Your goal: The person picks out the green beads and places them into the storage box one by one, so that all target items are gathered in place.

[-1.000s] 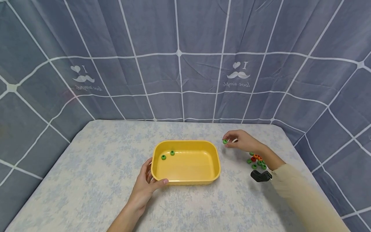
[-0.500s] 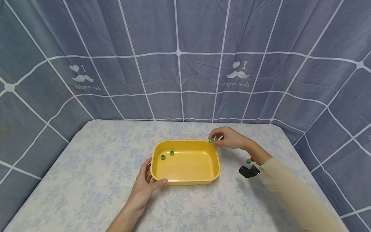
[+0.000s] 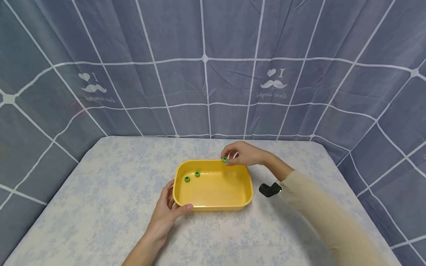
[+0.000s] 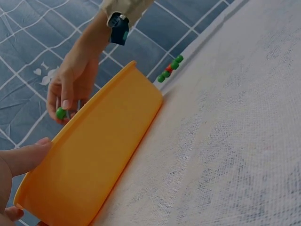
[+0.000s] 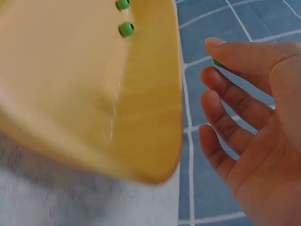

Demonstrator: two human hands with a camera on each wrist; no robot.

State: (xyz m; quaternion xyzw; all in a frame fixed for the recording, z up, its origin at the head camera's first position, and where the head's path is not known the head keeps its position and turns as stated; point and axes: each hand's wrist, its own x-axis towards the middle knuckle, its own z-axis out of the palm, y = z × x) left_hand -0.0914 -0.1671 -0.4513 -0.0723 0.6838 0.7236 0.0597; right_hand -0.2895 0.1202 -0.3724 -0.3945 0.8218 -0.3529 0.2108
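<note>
On my feed the left hand [image 3: 168, 207] grips the yellow tub [image 3: 213, 194], I think to steady it; the right hand [image 3: 242, 153] pinches a green bead [image 3: 224, 160] (small, hence no fuller grip) by the tub's far edge.

- my left hand [image 3: 165, 208] is in a wide grip, palm turned inward.
- the left thumb [image 3: 183, 211] stretches to the right, well apart from the left fingers [image 3: 167, 190], which are partly hidden.
- my left forearm [image 3: 143, 246] is bare and slants up from the bottom edge.
- my right hand [image 3: 244, 153] is raised farther forward, pinching at the tips.
- the right thumb [image 5: 249, 55] lies nearly straight; three right fingers [image 5: 223, 117] bend loosely, spaced apart.
- my right forearm [image 3: 279, 166] reaches in from the right, a pale sleeve [image 3: 327, 207] ending near the wrist.
</note>
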